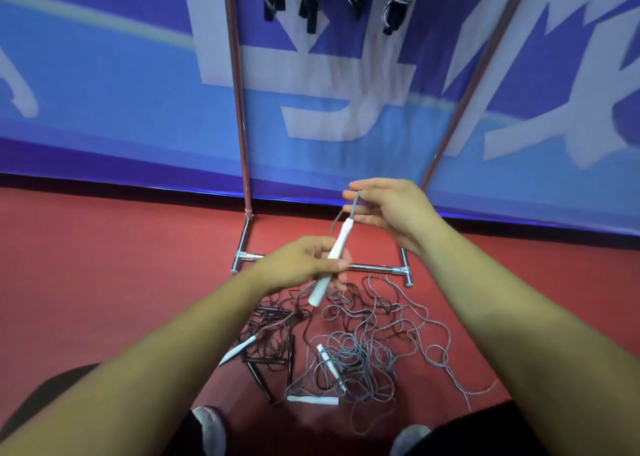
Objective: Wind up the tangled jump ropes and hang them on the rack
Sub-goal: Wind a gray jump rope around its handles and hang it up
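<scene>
Jump rope handle (341,241) is gripped in your left hand (298,265); your right hand (388,210) seems to pinch its grey cord (356,199).

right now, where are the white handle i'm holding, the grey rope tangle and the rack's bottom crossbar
white handle (341,237): head view, upper shaft near cord end
grey rope tangle (363,350): head view, dense middle of the coils
rack crossbar (374,268): head view, bare chrome stretch

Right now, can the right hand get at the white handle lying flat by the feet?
Probably not yet: the right hand pinches the grey cord above the held handle. The floor handle lies uncovered at the near edge of the pile, so with the cord released the way looks free.
</scene>
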A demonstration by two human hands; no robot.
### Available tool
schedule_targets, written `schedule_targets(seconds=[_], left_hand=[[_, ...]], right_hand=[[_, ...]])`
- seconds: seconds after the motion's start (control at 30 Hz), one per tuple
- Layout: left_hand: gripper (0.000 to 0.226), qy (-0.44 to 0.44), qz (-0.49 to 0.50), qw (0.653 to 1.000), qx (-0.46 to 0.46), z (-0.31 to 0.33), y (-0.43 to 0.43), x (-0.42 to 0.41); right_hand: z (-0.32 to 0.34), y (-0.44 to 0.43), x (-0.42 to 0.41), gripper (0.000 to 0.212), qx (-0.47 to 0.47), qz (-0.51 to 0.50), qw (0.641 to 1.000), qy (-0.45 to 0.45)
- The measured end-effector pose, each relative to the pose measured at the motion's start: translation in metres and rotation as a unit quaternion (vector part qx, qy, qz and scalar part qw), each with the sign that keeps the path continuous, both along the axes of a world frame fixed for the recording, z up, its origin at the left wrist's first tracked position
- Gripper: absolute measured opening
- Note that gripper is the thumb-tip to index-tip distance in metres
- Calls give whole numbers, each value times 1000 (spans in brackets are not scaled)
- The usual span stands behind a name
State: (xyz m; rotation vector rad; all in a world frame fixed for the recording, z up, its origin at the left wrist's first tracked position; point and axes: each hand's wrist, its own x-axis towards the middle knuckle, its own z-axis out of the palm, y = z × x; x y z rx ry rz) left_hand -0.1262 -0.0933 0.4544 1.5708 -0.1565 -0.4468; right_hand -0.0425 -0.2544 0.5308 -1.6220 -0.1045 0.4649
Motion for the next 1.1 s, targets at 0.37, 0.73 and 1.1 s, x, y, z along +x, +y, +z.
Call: schedule_targets(seconds=[0.37, 0.73, 1.1], left_hand=[[13, 100, 50, 982, -154, 9, 23, 11], [9, 10, 220, 913, -342, 14, 35, 34], [16, 16, 317, 932, -177, 24, 53, 34]], right_hand=[[-46, -32, 8, 16, -228, -17, 949, -217], [-101, -49, 29, 13, -233, 171, 952, -100], [-61, -37, 20, 13, -87, 92, 990, -62]])
